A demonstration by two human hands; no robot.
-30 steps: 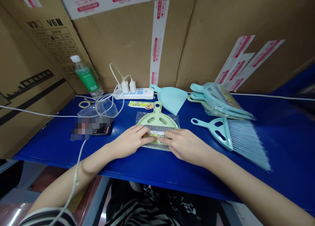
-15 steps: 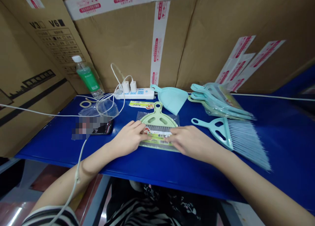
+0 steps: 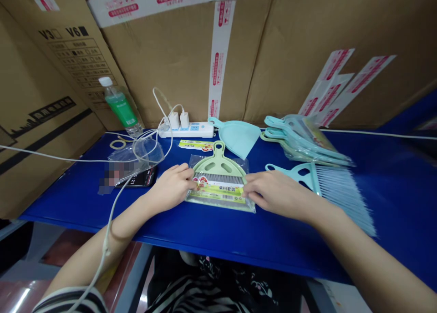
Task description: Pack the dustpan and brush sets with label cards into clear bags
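Note:
A light green hand brush and dustpan set [image 3: 220, 164] lies flat on the table in a clear plastic bag, handle pointing away from me. Its printed yellow-green card [image 3: 218, 191] lies across the grey bristles. My left hand [image 3: 173, 186] is closed at the bag's left edge, fingertips pinching it beside the card. At the opposite edge, my right hand [image 3: 271, 189] is also closed on the bag, with its thumb and fingers near the card's right end. A loose light blue brush [image 3: 307, 179] lies to the right, partly behind my right hand.
Behind the set lie a blue dustpan [image 3: 239, 136], a loose card [image 3: 196, 145] and a power strip [image 3: 196, 130]. Bagged sets [image 3: 307, 138] are stacked at the back right. A bottle [image 3: 121, 106], cables and a phone [image 3: 139, 179] lie left. Cardboard [image 3: 180, 67] walls the back.
My hands have moved apart, from on top of the card out to the bag's left and right edges. More of the card now shows. The set has stayed in place.

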